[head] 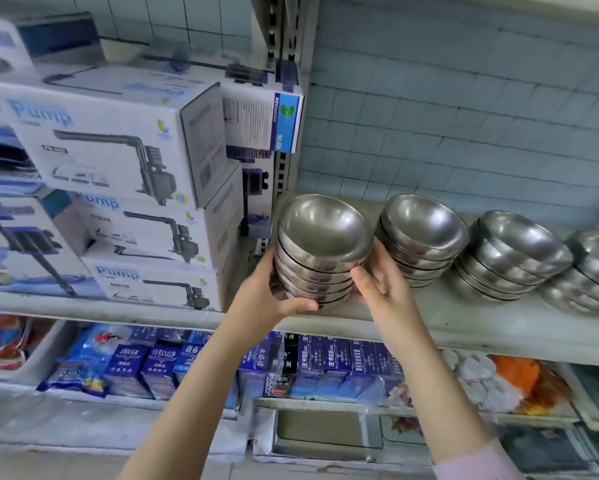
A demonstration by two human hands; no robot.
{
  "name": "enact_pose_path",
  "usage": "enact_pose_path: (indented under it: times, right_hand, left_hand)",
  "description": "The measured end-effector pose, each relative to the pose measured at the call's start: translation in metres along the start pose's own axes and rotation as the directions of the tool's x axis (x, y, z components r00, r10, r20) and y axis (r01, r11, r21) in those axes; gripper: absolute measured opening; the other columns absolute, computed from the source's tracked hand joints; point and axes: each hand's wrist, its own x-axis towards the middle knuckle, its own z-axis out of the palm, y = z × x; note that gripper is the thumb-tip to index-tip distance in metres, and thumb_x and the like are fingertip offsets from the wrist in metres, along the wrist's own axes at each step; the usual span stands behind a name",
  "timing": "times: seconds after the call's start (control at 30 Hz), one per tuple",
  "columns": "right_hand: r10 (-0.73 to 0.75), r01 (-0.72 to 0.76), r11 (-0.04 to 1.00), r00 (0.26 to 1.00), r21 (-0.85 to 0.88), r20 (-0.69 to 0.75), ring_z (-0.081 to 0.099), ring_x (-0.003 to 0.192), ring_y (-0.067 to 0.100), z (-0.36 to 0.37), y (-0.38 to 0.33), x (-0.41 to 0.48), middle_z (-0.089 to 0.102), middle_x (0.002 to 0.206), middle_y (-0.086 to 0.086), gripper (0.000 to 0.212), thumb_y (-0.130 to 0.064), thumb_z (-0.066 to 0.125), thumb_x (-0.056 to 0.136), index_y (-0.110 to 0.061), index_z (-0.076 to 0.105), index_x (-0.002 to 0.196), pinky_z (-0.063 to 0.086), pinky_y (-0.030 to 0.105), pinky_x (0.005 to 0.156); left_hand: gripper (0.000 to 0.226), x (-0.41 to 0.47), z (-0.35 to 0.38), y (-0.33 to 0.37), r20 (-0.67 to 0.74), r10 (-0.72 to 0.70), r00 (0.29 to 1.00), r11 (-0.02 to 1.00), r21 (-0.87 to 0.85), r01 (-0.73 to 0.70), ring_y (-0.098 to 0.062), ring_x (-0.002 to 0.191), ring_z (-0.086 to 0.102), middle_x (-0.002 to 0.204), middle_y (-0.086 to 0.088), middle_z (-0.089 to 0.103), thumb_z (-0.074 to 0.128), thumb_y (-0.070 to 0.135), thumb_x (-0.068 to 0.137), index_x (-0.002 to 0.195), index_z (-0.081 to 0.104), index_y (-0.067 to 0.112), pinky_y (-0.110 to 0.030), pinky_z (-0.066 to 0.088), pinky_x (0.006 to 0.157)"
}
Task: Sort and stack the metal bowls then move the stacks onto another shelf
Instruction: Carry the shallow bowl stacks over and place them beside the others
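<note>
Cupping the leftmost bowl stack [317,258] at the shelf's [464,327] left end, left hand [267,289] wrapped round its near-left side, right hand [377,282] spread against its right; probably seated; keep level, clear of neighbouring stack [421,237].

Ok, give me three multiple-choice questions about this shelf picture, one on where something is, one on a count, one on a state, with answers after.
1. Where is the stack of bowls that the hands hold?
A. At the left end of the bowl row, next to the pump boxes
B. On the floor
C. At the far right end

2. How many bowl stacks show on the shelf?
A. One
B. Four
C. Seven

3. How do the left hand and right hand stand?
A. Both hanging free
B. One on each side of the stack
C. Both on a box

Answers: 1 A, the boxes sit just left of it. 2 B, four stacks stand in a row. 3 B, the fingers wrap both sides.
</note>
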Motion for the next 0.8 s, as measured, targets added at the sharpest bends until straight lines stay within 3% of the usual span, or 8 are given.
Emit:
enact_pose_path:
  times: [0.13, 0.23, 0.37, 0.53, 0.67, 0.8]
  right_hand:
    - [-0.049, 0.049, 0.998, 0.999, -0.028, -0.023, 0.049, 0.132, -0.004, -0.008, -0.024, -0.015, 0.052, 0.144, -0.025, 0.07, -0.044, 0.064, 0.085, -0.043, 0.037, 0.149, 0.042, 0.049, 0.113]
    - [-0.086, 0.085, 0.996, 0.995, -0.014, -0.058, 0.055, 0.127, -0.003, -0.021, -0.04, -0.029, 0.058, 0.136, -0.028, 0.063, -0.055, 0.065, 0.078, -0.052, 0.044, 0.137, 0.046, 0.052, 0.108]
    - [-0.154, 0.15, 0.987, 0.981, -0.05, -0.116, 0.059, 0.122, -0.002, -0.05, -0.06, -0.051, 0.061, 0.133, -0.028, 0.073, -0.073, 0.066, 0.071, -0.051, 0.044, 0.138, 0.052, 0.047, 0.102]
    - [-0.191, 0.178, 0.98, 0.964, -0.085, -0.186, 0.061, 0.121, 0.001, -0.106, -0.073, -0.085, 0.061, 0.134, -0.023, 0.079, -0.075, 0.065, 0.07, -0.048, 0.044, 0.141, 0.057, 0.04, 0.095]
    - [-0.193, 0.176, 0.98, 0.954, -0.095, -0.231, 0.06, 0.123, 0.001, -0.161, -0.078, -0.117, 0.06, 0.135, -0.024, 0.066, -0.07, 0.066, 0.073, -0.056, 0.047, 0.134, 0.055, 0.044, 0.098]
    - [-0.162, 0.134, 0.985, 0.936, -0.112, -0.311, 0.059, 0.123, -0.002, -0.224, -0.077, -0.156, 0.055, 0.14, -0.027, 0.076, -0.07, 0.067, 0.073, -0.051, 0.043, 0.142, 0.054, 0.05, 0.099]
  left_hand:
    - [0.106, -0.017, 0.0, 0.025, -0.024, 0.077, 0.997, 0.997, 0.023, -0.077, 0.01, 0.111, 0.055, 0.117, 0.027, 0.06, 0.089, 0.044, 0.05, 0.142, 0.037, 0.031, -0.013, 0.043, 0.097]
    - [0.104, -0.03, 0.007, 0.05, -0.04, 0.139, 0.99, 0.99, 0.023, -0.138, 0.007, 0.111, 0.057, 0.117, 0.023, 0.064, 0.089, 0.044, 0.049, 0.14, 0.041, 0.028, -0.017, 0.043, 0.099]
    - [0.104, -0.048, 0.028, 0.082, -0.072, 0.22, 0.973, 0.975, 0.028, -0.219, 0.005, 0.109, 0.058, 0.112, 0.02, 0.067, 0.086, 0.052, 0.046, 0.139, 0.046, 0.028, -0.016, 0.044, 0.097]
    - [0.101, -0.061, 0.078, 0.115, -0.024, 0.283, 0.959, 0.959, -0.002, -0.283, 0.007, 0.105, 0.059, 0.107, 0.023, 0.068, 0.086, 0.048, 0.047, 0.138, 0.048, 0.025, -0.008, 0.042, 0.091]
    - [0.105, -0.07, 0.135, 0.134, 0.045, 0.273, 0.961, 0.962, -0.039, -0.271, 0.005, 0.106, 0.06, 0.11, 0.02, 0.068, 0.086, 0.053, 0.046, 0.14, 0.045, 0.029, -0.016, 0.047, 0.094]
    - [0.11, -0.083, 0.203, 0.155, 0.118, 0.266, 0.957, 0.961, -0.113, -0.253, 0.0, 0.111, 0.06, 0.117, 0.016, 0.066, 0.089, 0.052, 0.048, 0.143, 0.039, 0.029, -0.025, 0.048, 0.098]
